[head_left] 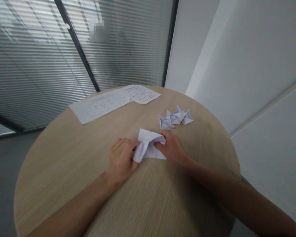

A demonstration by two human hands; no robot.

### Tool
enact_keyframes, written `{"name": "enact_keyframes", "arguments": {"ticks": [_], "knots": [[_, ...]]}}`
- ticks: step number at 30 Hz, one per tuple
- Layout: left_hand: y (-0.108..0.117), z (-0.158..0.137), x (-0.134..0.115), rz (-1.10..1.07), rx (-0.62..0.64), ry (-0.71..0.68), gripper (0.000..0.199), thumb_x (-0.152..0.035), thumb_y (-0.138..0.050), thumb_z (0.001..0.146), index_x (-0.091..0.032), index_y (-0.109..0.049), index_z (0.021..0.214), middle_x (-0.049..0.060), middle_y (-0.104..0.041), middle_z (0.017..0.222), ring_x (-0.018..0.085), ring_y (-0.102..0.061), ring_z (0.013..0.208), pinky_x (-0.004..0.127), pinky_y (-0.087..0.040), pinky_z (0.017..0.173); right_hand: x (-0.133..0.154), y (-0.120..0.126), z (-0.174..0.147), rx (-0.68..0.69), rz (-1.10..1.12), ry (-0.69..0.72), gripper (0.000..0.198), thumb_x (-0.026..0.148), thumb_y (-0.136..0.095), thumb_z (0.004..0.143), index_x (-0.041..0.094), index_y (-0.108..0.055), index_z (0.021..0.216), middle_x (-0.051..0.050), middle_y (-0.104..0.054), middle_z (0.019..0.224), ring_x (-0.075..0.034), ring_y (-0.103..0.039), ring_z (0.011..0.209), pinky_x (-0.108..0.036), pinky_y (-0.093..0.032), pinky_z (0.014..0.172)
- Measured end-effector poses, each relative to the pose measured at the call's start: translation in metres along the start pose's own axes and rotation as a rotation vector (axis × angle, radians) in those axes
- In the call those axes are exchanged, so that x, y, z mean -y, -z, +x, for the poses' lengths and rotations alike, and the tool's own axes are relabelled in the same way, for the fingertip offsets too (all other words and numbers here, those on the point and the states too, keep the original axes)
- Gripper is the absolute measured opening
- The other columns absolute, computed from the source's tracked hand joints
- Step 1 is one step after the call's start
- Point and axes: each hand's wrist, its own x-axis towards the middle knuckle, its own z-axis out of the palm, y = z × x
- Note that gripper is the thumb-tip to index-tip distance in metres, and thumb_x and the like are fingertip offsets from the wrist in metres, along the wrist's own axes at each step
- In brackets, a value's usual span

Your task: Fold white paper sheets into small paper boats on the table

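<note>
A creased, partly folded sheet of white paper [150, 149] is between my two hands, over the middle of the round table. My left hand [123, 156] pinches its left edge between thumb and fingers. On the right side, my right hand [171, 146] grips the paper, its thumb pressed on a raised fold and the fingers partly behind. The paper bulges open toward me between the hands. Just beyond my right hand lie several small folded paper shapes [178, 116] with pointed corners, close together.
The wooden round table [64, 164] carries two printed sheets [101, 104] near its far left edge. Past it stands a glass partition with blinds [128, 59]. A white wall [256, 65] runs close along the right side.
</note>
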Motion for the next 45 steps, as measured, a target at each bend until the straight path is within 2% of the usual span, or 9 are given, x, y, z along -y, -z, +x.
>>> {"name": "enact_keyframes", "arguments": {"ticks": [5,10,16,21,27,33,37,40,45], "knots": [[0.006,-0.002,0.018,0.175,0.078,0.226,0.035,-0.017,-0.05,0.085,-0.019,-0.057,0.119,0.008,-0.065,0.093,0.024,-0.061,0.082,0.037,-0.048,0.074,-0.007,0.017,0.005,0.036,-0.249,0.129,0.037,0.003,-0.057,0.072,0.018,-0.065,0.105,-0.002,-0.063,0.081,-0.017,-0.057,0.072,-0.029,-0.041,0.07],[-0.001,-0.001,0.038,0.261,0.336,0.198,0.026,-0.012,-0.051,0.082,-0.021,-0.072,0.094,0.013,-0.064,0.105,0.031,-0.058,0.096,0.045,-0.049,0.078,-0.022,0.025,0.01,0.216,-0.422,0.357,0.049,-0.005,-0.044,0.08,0.021,-0.073,0.109,-0.009,-0.063,0.105,-0.018,-0.059,0.092,-0.032,-0.044,0.084],[-0.001,0.004,0.04,0.162,0.557,0.118,0.021,-0.016,-0.052,0.084,-0.018,-0.072,0.089,0.011,-0.07,0.098,0.03,-0.06,0.095,0.047,-0.048,0.081,-0.027,0.034,0.012,0.347,-0.421,0.527,0.025,0.026,-0.063,0.089,0.018,-0.073,0.11,-0.012,-0.065,0.118,-0.025,-0.057,0.112,-0.042,-0.042,0.098],[-0.007,0.003,0.042,0.123,0.555,0.158,0.021,-0.027,-0.05,0.093,-0.017,-0.067,0.086,0.01,-0.067,0.092,0.027,-0.059,0.09,0.042,-0.048,0.08,-0.03,0.037,0.013,0.329,-0.359,0.435,0.021,0.021,-0.065,0.087,0.016,-0.073,0.106,-0.013,-0.067,0.114,-0.025,-0.059,0.11,-0.042,-0.043,0.098],[-0.013,-0.001,0.05,-0.027,0.589,0.177,0.034,-0.024,-0.051,0.091,-0.021,-0.062,0.122,0.01,-0.063,0.101,0.027,-0.057,0.097,0.045,-0.047,0.088,-0.035,0.031,0.015,0.273,-0.281,0.291,0.049,0.017,-0.076,0.075,0.016,-0.064,0.122,-0.012,-0.068,0.111,-0.023,-0.062,0.1,-0.038,-0.043,0.089],[-0.007,0.003,0.048,-0.148,0.57,0.232,0.025,-0.027,-0.06,0.08,-0.018,-0.061,0.103,0.008,-0.058,0.102,0.026,-0.054,0.097,0.043,-0.046,0.087,-0.026,0.037,0.015,0.304,-0.398,0.429,0.011,0.013,-0.067,0.078,0.017,-0.071,0.088,-0.003,-0.068,0.079,-0.018,-0.059,0.079,-0.032,-0.038,0.078],[-0.002,0.006,0.043,-0.154,0.495,0.11,0.002,-0.018,-0.053,0.079,-0.02,-0.053,0.079,0.006,-0.058,0.088,0.023,-0.053,0.088,0.036,-0.044,0.079,-0.021,0.038,0.012,0.35,-0.414,0.505,0.021,0.001,-0.054,0.078,0.016,-0.068,0.082,-0.005,-0.066,0.086,-0.017,-0.057,0.081,-0.028,-0.037,0.073],[0.002,0.008,0.038,-0.082,0.502,-0.025,0.012,-0.012,-0.046,0.08,-0.02,-0.052,0.074,0.006,-0.059,0.081,0.022,-0.052,0.081,0.036,-0.042,0.076,-0.02,0.038,0.009,0.394,-0.455,0.515,0.025,-0.001,-0.051,0.076,0.017,-0.068,0.083,-0.006,-0.064,0.089,-0.016,-0.056,0.079,-0.027,-0.037,0.071],[0.008,0.011,0.033,-0.143,0.644,-0.063,0.007,-0.014,-0.049,0.074,-0.02,-0.053,0.074,0.006,-0.06,0.082,0.022,-0.054,0.081,0.035,-0.043,0.075,-0.015,0.046,0.004,0.45,-0.341,0.515,0.006,0.02,-0.067,0.08,0.017,-0.07,0.085,-0.005,-0.066,0.088,-0.018,-0.06,0.082,-0.029,-0.041,0.076]]}}
